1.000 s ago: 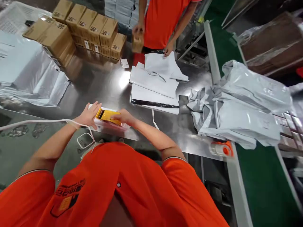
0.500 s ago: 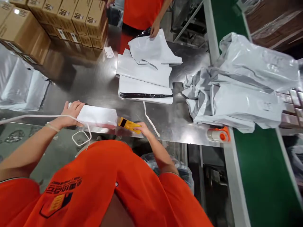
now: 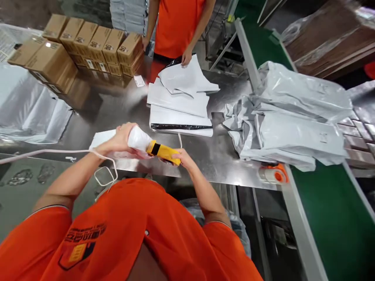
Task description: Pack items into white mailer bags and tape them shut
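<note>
My left hand (image 3: 124,136) is wrapped over a white package (image 3: 139,139) at the table's front edge. Its right end bulges out past my fingers, and a pinkish-red lower side shows. From the right, my right hand (image 3: 183,157) grips the end of a long yellow piece with a black band (image 3: 165,152). The yellow piece's other end meets the right end of the package; whether it goes inside I cannot tell, nor exactly what it is. A thin pale cord (image 3: 58,151) passes over my left forearm and ends near a white loop (image 3: 104,176).
White mailer bags (image 3: 178,111) lie mid-table, a co-worker's hand (image 3: 186,57) on them. Filled grey-white bags (image 3: 301,128) lie at right by a green conveyor (image 3: 336,203). An orange tape dispenser (image 3: 277,174) sits at the corner. Brown cartons (image 3: 105,45) stand back left.
My left hand has moved right along the package and closed around its right part. The yellow piece has turned slightly, still in my right hand. The camera view has shifted.
</note>
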The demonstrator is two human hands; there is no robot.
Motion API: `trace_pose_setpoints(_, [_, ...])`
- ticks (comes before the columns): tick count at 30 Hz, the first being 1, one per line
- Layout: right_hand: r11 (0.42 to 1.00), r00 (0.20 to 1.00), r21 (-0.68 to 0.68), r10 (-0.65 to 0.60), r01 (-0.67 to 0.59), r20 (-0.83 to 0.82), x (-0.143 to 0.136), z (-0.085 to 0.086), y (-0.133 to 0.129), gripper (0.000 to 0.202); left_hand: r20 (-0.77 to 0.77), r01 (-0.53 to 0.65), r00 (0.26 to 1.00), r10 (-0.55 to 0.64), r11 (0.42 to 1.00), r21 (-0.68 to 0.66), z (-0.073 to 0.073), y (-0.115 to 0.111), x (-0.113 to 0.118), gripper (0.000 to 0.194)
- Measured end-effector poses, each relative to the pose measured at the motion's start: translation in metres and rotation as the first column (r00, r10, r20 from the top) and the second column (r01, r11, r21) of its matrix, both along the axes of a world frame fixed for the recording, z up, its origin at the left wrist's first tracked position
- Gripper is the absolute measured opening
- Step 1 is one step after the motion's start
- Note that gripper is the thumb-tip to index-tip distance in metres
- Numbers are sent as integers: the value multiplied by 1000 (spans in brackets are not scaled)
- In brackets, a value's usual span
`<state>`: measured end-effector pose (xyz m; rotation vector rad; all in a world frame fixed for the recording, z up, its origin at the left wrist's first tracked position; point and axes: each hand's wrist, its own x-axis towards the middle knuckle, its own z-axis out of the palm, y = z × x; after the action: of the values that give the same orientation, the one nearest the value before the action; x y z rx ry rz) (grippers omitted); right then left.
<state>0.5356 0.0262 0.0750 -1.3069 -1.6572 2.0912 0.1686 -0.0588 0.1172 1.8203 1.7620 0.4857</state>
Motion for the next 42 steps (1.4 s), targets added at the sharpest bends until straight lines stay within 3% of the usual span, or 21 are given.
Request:
trace_pose_setpoints(3, [1000, 998, -7, -10, 10, -67, -29, 44, 17, 39, 427, -64, 903, 33, 996, 59, -10, -21, -69, 146])
trace_pose_setpoints(5, [1000, 997, -3, -13, 13, -72, -65, 67, 22, 32, 545, -125, 831, 113, 992, -15, -20, -41, -103, 156])
trace_pose_setpoints(7, [1000, 998, -13, -11, 11, -58, -103, 83, 21, 28, 519, -175, 834, 188, 982, -75, -23, -61, -128, 162])
trace_pose_setpoints(10, [1000, 999, -14, 8, -9, -31, -143, 98, 17, 27, 288, -166, 946, 149, 986, 33, -8, -74, -149, 175])
trace_pose_setpoints(12, [1000, 1000, 5, 14, -14, -11, -156, 107, 16, 26, 46, -61, 997, 57, 994, 95, 7, -65, -144, 186])
trace_pose_setpoints(14, [999, 1000, 15, 30, -30, 4, -163, 114, 15, 25, -165, 57, 985, -57, 998, -4, 17, -46, -126, 188])
trace_pose_setpoints(16, [998, 998, 8, 67, -68, 16, -166, 120, 14, 26, -279, 97, 952, -125, 989, -110, 19, -30, -105, 172])
trace_pose_setpoints(19, [992, 992, 13, 125, -125, -9, -166, 121, 11, 30, -352, 65, 931, -94, 993, -94, 10, -29, -95, 137])
trace_pose_setpoints(22, [975, 972, -19, 218, -220, -92, -161, 113, 9, 32, -340, 41, 939, -52, 998, -37, -3, -49, -116, 123])
trace_pose_setpoints(25, [953, 947, -61, 285, -297, -150, -156, 103, 9, 36, -306, 38, 951, -40, 999, -14, -15, -70, -139, 129])
trace_pose_setpoints(28, [952, 947, -49, 292, -301, -132, -163, 104, 11, 32, -282, -4, 959, 4, 1000, -1, -17, -78, -147, 142])
trace_pose_setpoints(32, [963, 961, -50, 262, -266, -87, -188, 132, 15, 35, -244, -30, 969, 26, 999, -11, -3, -76, -139, 124])
trace_pose_setpoints(36, [943, 943, -17, 334, -333, 11, -205, 167, 19, 38, -219, -77, 973, 70, 997, -24, 8, -75, -126, 112])
trace_pose_setpoints(39, [941, 938, 4, 336, -338, 87, -204, 183, 20, 37, -199, -74, 978, 66, 997, -32, 8, -76, -122, 114])
trace_pose_setpoints(42, [939, 932, -18, 343, -344, 120, -188, 187, 22, 40, -165, -92, 982, 89, 996, -11, 4, -80, -126, 108])
